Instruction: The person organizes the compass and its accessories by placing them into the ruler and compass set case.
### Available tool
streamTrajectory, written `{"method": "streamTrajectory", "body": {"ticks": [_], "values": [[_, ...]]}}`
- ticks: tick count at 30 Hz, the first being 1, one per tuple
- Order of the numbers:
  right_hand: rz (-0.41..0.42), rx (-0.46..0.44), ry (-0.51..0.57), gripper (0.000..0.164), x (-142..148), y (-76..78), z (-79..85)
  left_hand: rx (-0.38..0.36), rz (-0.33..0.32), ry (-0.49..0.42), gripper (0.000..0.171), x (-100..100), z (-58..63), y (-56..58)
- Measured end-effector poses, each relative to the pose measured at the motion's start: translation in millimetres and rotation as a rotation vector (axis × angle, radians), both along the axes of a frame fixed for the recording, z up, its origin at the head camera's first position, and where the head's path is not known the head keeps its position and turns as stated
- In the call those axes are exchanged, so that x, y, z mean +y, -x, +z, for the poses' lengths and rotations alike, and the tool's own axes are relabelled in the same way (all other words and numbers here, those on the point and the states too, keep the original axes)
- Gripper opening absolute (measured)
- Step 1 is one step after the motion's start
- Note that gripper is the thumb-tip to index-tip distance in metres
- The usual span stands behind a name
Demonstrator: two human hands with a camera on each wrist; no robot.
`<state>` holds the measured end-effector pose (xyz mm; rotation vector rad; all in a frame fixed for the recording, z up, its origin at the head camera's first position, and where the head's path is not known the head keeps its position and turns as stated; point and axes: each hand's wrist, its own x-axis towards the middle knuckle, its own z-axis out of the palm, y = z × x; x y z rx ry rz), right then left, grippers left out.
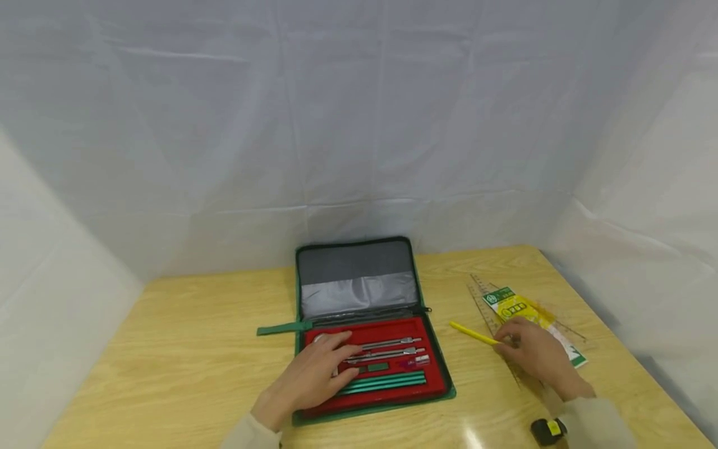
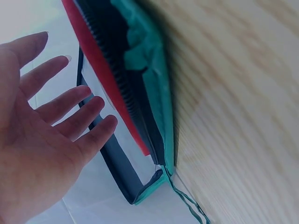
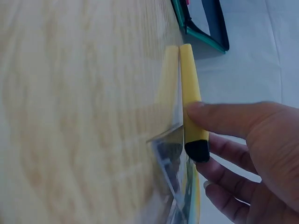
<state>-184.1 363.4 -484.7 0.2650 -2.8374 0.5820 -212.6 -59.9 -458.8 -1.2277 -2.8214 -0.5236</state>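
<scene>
An unzipped green case (image 1: 374,410) lies with its lid raised and a red tray (image 1: 392,328) inside. The tray holds metal compasses (image 1: 406,352), green rods (image 1: 401,379) and small pieces in slots. Over the tray's left part is my left hand (image 1: 320,373), fingers spread and holding nothing, hiding some slots; the left wrist view shows its palm (image 2: 42,154) beside the case edge. My right hand (image 1: 535,352) pinches a yellow pencil (image 1: 471,332) near its black end (image 3: 197,150), thumb on top. The pencil lies low over the wood, its other end pointing towards the case.
Right of the case, clear rulers (image 1: 482,299) lie partly under a green-and-yellow packet (image 1: 507,302), close to the right hand. A small black object with a yellow label (image 1: 548,430) is by the right sleeve. White cloth (image 1: 359,125) hangs behind the wooden table (image 1: 185,349).
</scene>
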Motion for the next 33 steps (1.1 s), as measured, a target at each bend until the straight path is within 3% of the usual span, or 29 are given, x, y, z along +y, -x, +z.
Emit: {"method": "streamTrajectory", "body": {"ticks": [9, 19, 23, 33], "values": [[0.019, -0.085, -0.008, 0.027, -3, -1.9, 0.2, -0.007, -0.002, -0.004, 0.037, -3, -1.2, 0.2], [-0.015, -0.106, -0.018, 0.020, -10, 0.1, 0.0, -0.027, 0.005, -0.010, 0.038, -7, -0.7, -0.1], [-0.025, -0.070, 0.000, 0.019, -11, 4.8, 0.6, -0.029, 0.027, -0.012, 0.037, -9, 0.6, -1.5], [0.067, 0.060, 0.014, 0.015, -37, 28.7, 6.0, -0.012, 0.079, 0.004, 0.041, -18, 3.0, -3.6]]}}
